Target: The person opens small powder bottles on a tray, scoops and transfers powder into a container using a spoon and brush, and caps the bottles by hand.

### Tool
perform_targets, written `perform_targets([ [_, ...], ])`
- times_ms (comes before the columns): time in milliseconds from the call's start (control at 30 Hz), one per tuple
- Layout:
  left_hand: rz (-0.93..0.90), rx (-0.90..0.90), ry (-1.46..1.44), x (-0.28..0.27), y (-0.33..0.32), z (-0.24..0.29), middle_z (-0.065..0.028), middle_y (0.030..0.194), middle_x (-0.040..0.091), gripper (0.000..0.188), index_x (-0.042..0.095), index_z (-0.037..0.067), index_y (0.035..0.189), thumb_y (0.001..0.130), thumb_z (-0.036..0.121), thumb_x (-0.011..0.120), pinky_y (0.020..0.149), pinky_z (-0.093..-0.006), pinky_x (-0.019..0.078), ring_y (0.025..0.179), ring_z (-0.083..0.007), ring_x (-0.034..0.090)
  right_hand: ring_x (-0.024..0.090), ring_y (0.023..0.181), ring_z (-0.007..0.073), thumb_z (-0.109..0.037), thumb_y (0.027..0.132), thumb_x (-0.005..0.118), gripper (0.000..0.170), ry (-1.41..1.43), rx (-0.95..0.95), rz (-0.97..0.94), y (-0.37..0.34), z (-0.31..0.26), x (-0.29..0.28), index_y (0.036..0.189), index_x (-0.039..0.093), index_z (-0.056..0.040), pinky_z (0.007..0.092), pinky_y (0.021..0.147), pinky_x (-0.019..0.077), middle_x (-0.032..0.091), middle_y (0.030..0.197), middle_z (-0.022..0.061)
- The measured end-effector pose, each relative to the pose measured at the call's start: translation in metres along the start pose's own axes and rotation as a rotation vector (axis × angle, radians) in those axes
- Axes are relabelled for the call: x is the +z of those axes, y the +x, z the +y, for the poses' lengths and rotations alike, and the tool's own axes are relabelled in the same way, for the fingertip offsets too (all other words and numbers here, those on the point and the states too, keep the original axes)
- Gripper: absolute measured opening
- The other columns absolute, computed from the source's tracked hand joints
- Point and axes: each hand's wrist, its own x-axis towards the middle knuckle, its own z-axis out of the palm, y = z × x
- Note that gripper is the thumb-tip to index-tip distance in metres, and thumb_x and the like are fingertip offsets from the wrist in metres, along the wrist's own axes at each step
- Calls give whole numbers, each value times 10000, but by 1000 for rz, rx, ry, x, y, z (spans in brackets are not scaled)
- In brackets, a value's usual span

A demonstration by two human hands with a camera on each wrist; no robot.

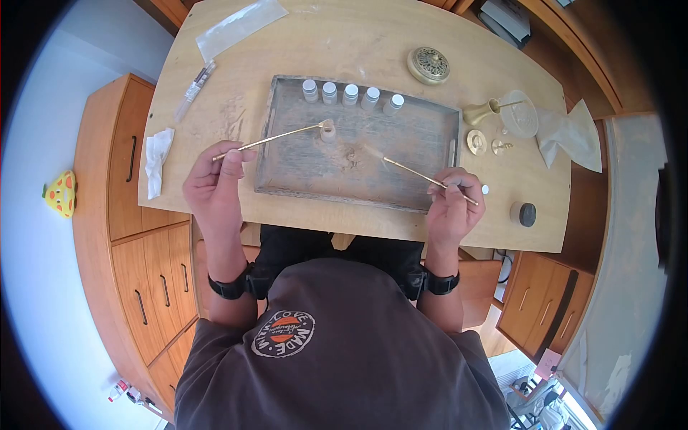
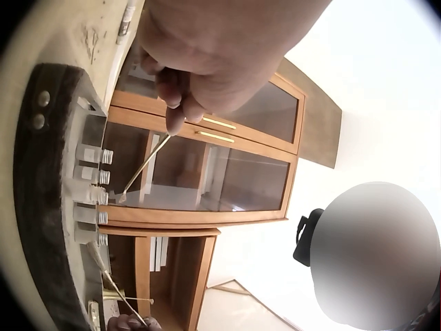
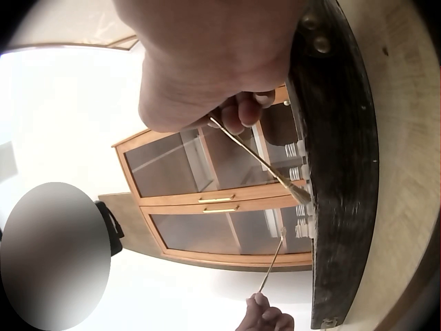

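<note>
My left hand (image 1: pixel 216 183) pinches a thin brass spoon (image 1: pixel 287 134) between thumb and fingers, its small tip right at the mouth of an uncapped little vial (image 1: pixel 327 134). The vial is in a grey wooden tray (image 1: pixel 423 129). At the tray's right front edge, my right hand (image 1: pixel 455 208) pinches the brass handle of a small brush (image 1: pixel 419 174). Pale bristles point left toward a patch of brown powder (image 1: pixel 351 158) on the tray floor. In the right wrist view the brush (image 3: pixel 262 162) slants down from the fingers. Several white-capped vials (image 1: pixel 350 94) line the tray's back.
A pierced brass lid (image 1: pixel 428 65) lies behind the tray. To its right stand a brass vase (image 1: pixel 480 112), small brass pieces (image 1: pixel 476 142) and a clear bowl (image 1: pixel 527 122). A dark-lidded jar (image 1: pixel 525 214) is near the right front; a white tissue (image 1: pixel 158 162) lies left.
</note>
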Motion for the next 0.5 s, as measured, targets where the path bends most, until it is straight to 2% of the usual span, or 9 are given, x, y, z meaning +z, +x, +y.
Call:
perform_targets([
  [500, -14, 9, 36, 1, -4, -2, -83, 855, 717, 183, 644, -6, 1064, 941, 129, 635, 689, -196, 419, 728, -54, 546, 518, 647, 140, 7, 856, 480, 72, 1, -18, -25, 1, 2, -1, 888, 543, 19, 257, 595, 430, 569, 784, 122],
])
